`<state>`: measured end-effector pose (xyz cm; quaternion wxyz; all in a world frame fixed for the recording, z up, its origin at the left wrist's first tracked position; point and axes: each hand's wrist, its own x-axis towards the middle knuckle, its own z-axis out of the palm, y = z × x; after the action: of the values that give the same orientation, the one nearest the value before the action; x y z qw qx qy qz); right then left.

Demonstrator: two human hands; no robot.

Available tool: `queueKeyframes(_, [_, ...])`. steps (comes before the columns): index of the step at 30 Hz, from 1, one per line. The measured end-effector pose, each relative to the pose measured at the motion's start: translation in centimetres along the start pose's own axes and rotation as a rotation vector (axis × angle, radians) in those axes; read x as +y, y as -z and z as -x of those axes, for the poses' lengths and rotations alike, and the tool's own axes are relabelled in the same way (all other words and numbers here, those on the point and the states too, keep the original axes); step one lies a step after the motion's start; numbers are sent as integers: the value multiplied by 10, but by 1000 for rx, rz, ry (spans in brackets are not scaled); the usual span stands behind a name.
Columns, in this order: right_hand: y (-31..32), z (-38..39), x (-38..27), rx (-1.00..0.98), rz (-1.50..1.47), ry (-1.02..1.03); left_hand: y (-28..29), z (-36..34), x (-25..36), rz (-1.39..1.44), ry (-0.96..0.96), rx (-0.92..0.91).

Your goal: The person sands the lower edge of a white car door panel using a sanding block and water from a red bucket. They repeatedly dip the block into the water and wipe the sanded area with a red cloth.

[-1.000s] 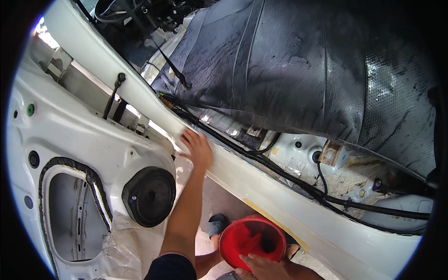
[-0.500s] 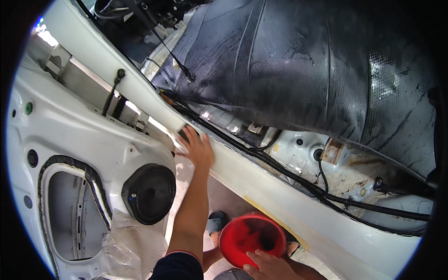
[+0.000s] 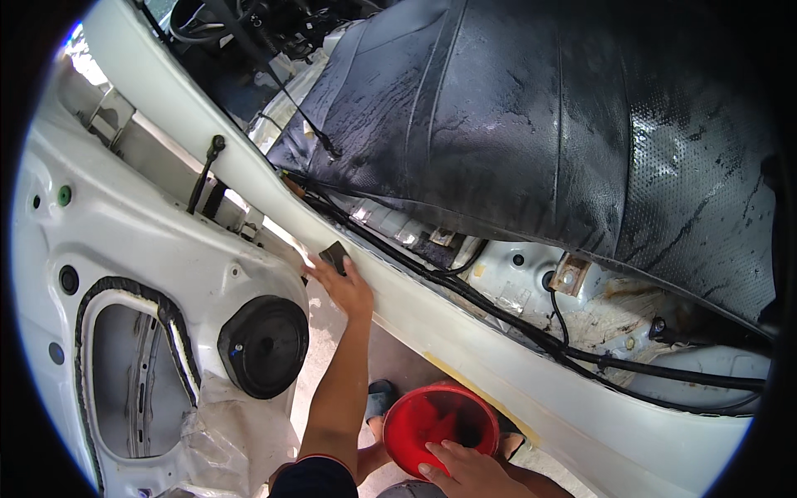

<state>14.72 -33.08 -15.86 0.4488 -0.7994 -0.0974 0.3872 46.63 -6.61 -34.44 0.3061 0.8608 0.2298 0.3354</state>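
Observation:
My left hand is on the white door sill of a vehicle. Its fingers are at a small dark rectangular piece of what looks like sandpaper, pressed on the sill's surface. At the bottom of the view my right hand lies over the near rim of a red bucket. Its fingers stretch across the opening and the thumb stands apart, with nothing seen in them. The inside of the bucket is partly in shadow, so I cannot tell what it holds.
Left stands an open white door with a round black speaker cover. Beyond the sill are a black seat cover, black cables and a bare metal floor. A yellowish strip runs along the sill's lower edge. A sandaled foot is beside the bucket.
My left hand has slid slightly back toward me and left, and more of the dark sandpaper shows past its fingers. My right hand stays at the bucket. The view has shifted a little.

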Motion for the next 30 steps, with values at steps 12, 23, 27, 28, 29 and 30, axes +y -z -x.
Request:
queueKeyframes(12, [-3,-7,1,55,71,-22,35,-1,15,147,172,237])
queueKeyframes(23, [11,-9,-11,55,33,-47,38,54,59,-473,-17,-553])
queueKeyframes(27, [9,-12,-9,-6,23,-70,36,45,38,-332,-58,-597])
queueKeyframes(28, [7,-12,-8,23,15,-47,34,38,37,-331,-35,-646])
queueKeyframes(29, [6,-13,-6,45,8,-24,30,27,37,-335,-23,-605])
queueKeyframes(30, [4,-13,-4,65,-1,-1,25,17,39,-343,-10,-563])
